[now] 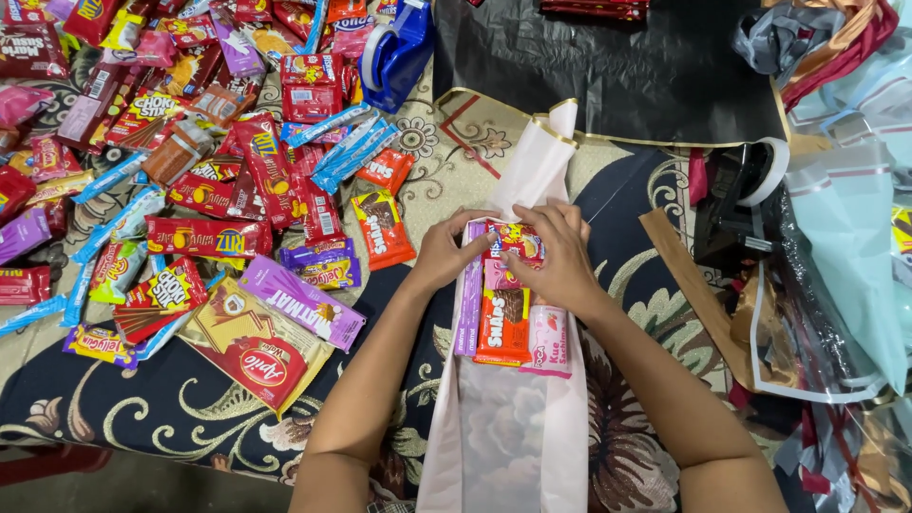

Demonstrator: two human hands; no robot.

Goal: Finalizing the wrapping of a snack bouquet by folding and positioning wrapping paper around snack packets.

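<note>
Pink wrapping sheet [513, 446] (snack packets [190, 171] left)

A home floor serves as a gift-wrapping workspace: a patterned carpet [446, 171] lies strewn with snack packets [190, 180], beside a blue tape dispenser [397, 47], black wrapping sheets [608, 66] and ribbons [826, 38].

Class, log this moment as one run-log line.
left hand: on snack bundle | right hand: on bundle top | under: pink wrapping paper | left: loose snacks

A blue tape dispenser [397, 47] and black wrapping sheet [608, 66] lie beyond scattered snack packets [190, 161].
</note>
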